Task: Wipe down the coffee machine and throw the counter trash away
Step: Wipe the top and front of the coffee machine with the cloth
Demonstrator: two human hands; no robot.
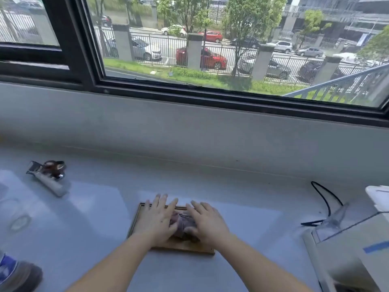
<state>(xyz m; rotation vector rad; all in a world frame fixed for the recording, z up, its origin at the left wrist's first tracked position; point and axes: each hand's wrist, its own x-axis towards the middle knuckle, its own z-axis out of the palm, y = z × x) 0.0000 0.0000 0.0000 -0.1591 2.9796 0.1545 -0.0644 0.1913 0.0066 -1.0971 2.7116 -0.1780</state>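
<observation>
A greyish-purple cloth (183,224) lies bunched on a wooden tray (183,248) at the middle of the grey counter. My left hand (157,220) rests flat over the cloth's left side and the tray, fingers straight and spread. From the other side, my right hand (207,223) lies on the cloth with straight fingers, its thumb against the fabric. The white coffee machine (349,245) stands at the right edge, only partly in view.
A portafilter (49,175) with a pale handle lies on the counter at the left. A clear glass (12,213) stands at the far left. A black cable (325,199) loops beside the machine. The window sill wall runs along the back.
</observation>
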